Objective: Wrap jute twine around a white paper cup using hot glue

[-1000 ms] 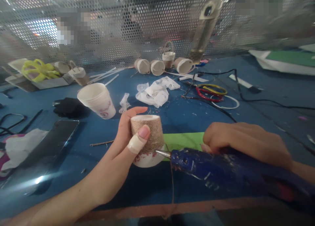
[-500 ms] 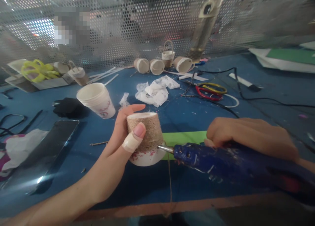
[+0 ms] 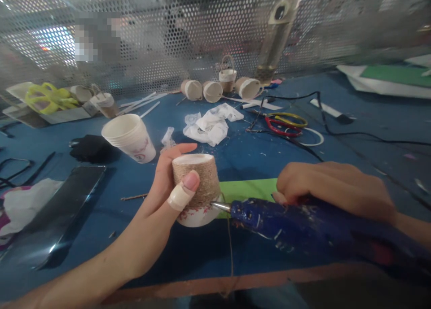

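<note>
A paper cup (image 3: 198, 217), partly wrapped in brown twine (image 3: 208, 176), is held upside down in my left hand (image 3: 164, 197), thumb in front and fingers behind. The thumb wears a bandage (image 3: 181, 197). My right hand (image 3: 333, 188) is closed round a blue hot glue gun (image 3: 286, 226). Its metal nozzle (image 3: 220, 206) meets the cup at the lowest turn of twine. From the cup's right side a loose twine end (image 3: 230, 250) hangs past the table edge. Behind the cup lies a green strip (image 3: 249, 190).
Stacked paper cups (image 3: 129, 136), a black phone (image 3: 63, 206) and a black object (image 3: 92, 148) lie left. Crumpled white lace (image 3: 213, 123) is ahead, with small twine-wrapped cups (image 3: 213, 92) behind it. Scissors (image 3: 286, 124) and a black cable (image 3: 363, 139) lie right; yellow scissors (image 3: 50, 98) far left.
The nozzle has shifted slightly left along the lower edge of the twine. My right hand moved left with the glue gun; my left hand keeps its grip on the cup.
</note>
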The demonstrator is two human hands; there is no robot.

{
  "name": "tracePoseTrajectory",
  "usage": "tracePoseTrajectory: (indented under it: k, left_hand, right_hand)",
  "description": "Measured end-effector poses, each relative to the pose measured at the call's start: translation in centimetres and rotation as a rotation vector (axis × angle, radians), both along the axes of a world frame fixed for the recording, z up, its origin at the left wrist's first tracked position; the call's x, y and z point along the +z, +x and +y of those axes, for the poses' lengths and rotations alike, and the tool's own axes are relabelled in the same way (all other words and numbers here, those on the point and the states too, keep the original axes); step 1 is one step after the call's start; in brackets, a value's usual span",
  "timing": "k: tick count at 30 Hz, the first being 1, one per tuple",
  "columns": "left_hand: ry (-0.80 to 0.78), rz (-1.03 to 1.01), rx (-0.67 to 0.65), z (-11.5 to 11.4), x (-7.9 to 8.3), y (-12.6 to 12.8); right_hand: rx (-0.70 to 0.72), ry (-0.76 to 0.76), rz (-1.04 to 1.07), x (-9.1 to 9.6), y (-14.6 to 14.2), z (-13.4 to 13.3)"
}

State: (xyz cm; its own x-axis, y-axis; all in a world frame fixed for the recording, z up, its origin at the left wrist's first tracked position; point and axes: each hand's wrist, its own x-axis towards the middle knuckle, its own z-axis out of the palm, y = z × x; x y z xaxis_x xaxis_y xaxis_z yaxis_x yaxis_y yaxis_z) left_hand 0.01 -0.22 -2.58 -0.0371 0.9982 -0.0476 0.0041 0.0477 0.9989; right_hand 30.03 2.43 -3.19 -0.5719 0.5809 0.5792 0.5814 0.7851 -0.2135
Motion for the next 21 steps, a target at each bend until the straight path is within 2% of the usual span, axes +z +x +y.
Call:
tracePoseTrajectory:
  k: [3, 7, 11, 15, 21]
  left_hand:
    - [0.011, -0.006, 0.003, 0.2, -0.2, -0.2]
    - [-0.024, -0.032, 0.051, 0.2, 0.1, -0.4]
    - [-0.051, -0.042, 0.041, 0.5, 0.2, -0.6]
    - [-0.058, -0.055, 0.067, 0.8, 0.0, -0.7]
    - [-0.075, -0.041, 0.073, 0.2, -0.2, -0.1]
  right_hand:
    - [0.014, -0.014, 0.077, -0.3, -0.2, 0.0]
    - [-0.027, -0.001, 0.063, -0.2, 0.3, 0.5]
    - [-0.002, -0.019, 0.089, 0.1, 0.7, 0.6]
    - [0.030, -0.015, 0.130, -0.3, 0.2, 0.4]
    - [0.007, 0.045, 0.154, -1.0, -0.9, 0.3]
